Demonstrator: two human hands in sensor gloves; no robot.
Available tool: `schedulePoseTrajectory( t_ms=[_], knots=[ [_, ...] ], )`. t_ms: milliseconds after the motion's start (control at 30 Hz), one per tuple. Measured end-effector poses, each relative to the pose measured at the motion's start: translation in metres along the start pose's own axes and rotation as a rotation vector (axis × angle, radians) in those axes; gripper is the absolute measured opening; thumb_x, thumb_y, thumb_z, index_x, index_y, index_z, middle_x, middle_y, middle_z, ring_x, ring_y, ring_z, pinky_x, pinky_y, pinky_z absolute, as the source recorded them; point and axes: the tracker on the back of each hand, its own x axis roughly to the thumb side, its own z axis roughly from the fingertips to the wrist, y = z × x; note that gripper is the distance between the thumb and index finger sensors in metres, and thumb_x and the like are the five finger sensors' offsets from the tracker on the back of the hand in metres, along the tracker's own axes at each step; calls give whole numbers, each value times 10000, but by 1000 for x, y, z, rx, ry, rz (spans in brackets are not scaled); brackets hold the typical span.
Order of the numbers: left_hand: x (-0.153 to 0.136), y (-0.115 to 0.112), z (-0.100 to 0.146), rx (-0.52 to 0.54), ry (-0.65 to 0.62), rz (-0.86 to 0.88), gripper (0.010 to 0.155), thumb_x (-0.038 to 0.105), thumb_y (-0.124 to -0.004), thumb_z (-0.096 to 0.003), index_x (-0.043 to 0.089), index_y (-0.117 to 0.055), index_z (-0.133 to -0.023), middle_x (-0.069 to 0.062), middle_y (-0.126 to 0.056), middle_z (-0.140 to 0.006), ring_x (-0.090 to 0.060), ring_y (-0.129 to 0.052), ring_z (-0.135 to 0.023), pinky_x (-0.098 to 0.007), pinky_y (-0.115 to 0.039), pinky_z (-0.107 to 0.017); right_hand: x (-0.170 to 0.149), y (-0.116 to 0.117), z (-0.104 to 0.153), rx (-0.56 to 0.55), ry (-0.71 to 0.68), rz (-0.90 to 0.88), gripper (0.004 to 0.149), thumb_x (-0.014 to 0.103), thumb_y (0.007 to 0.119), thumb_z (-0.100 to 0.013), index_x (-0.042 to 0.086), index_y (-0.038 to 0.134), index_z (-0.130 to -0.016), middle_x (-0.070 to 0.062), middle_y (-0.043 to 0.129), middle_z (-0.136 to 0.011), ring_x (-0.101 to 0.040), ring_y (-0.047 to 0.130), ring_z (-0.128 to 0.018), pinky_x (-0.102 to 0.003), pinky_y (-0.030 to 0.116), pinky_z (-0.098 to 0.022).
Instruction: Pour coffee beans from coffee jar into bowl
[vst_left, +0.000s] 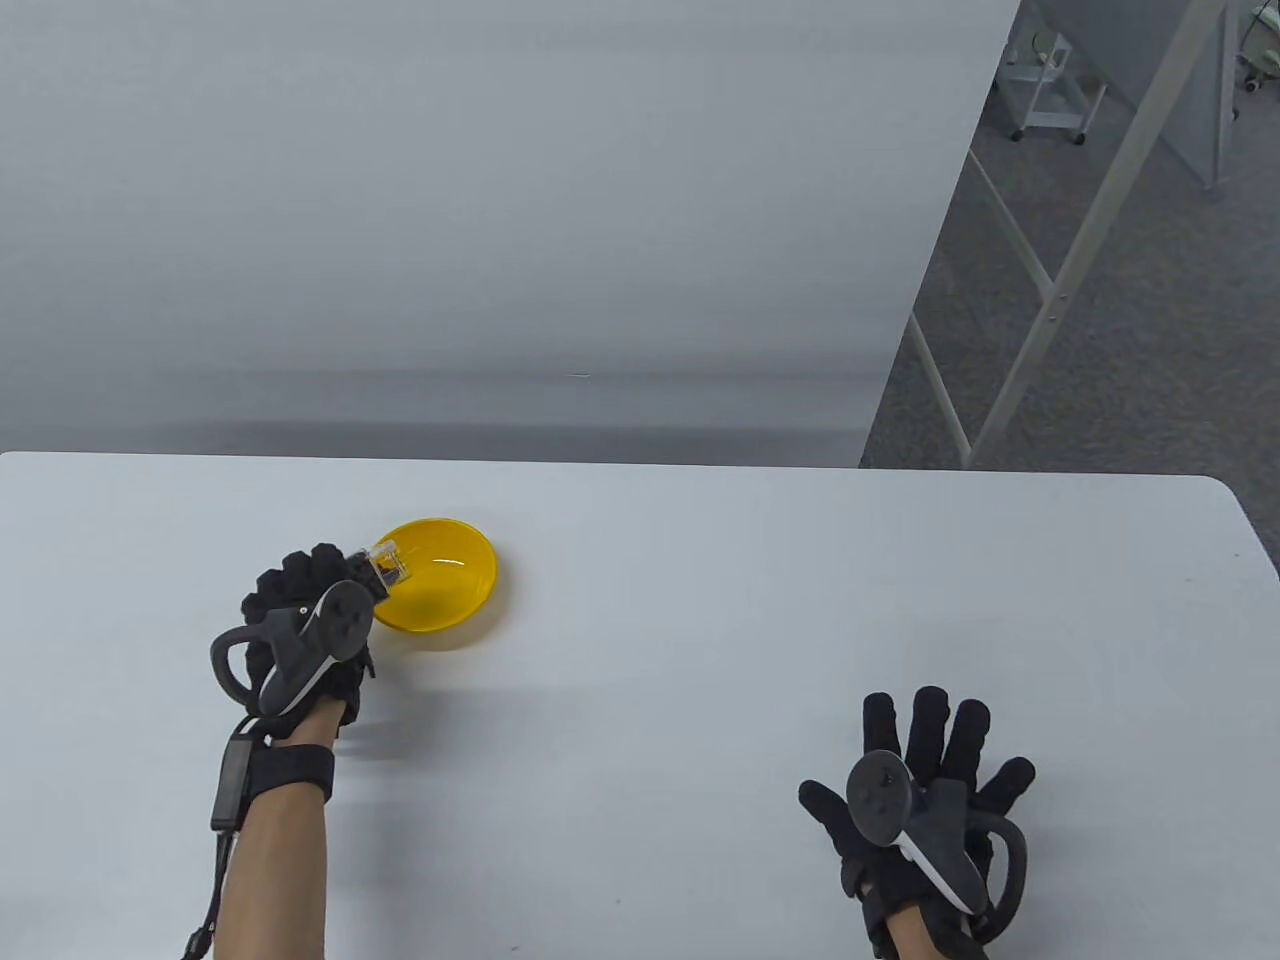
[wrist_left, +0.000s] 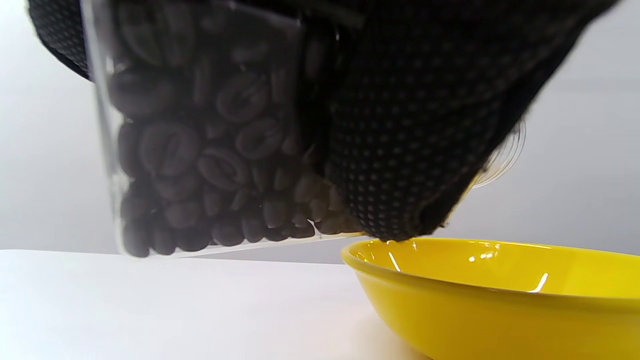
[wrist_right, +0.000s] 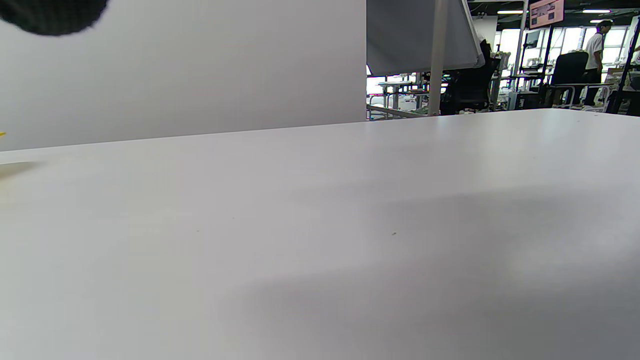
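Two gloved hands over the table (vst_left: 700, 620): left hand (vst_left: 300, 625) grips the clear coffee jar (wrist_left: 200, 150), packed with beans, tilted above the yellow bowl (vst_left: 440, 575)'s near-left rim. No readable writing. Right hand (vst_left: 925, 790), well right of the bowl, lies flat, fingers (vst_left: 930, 725) spread, holding nothing.

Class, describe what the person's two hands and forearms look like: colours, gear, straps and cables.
Both the left hand and right hand wear black dotted-fabric gloves, each with a dark grey ringed tracker on its back. Forearms are bare; a black wrist strap carries a small box and cable.
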Motion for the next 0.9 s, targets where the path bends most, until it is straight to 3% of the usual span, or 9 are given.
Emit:
schedulePoseTrajectory(
  t_ms=[633, 900],
  knots=[
    [6, 1, 2, 4, -41, -72, 924, 332, -1116, -202, 121, -654, -974, -195, -712, -934, -509, -772, -800, -675, -730, -523, 0, 0, 1, -1, 2, -1, 992, 813, 586, -342, 341, -10, -978, -155, -171, -1035, -488, -173, -927, -827, -34, -513],
    [-2, 1, 2, 3, 49, 86, 925, 361, -1100, -210, 99, -644, -970, -205, -719, -925, -515, -799, -783, -666, -748, -513, -1, 0, 1, -1, 4, -4, 991, 812, 586, -343, 340, -10, -978, -155, -171, -1034, -490, -173, -926, -826, -36, -513]
  ],
)
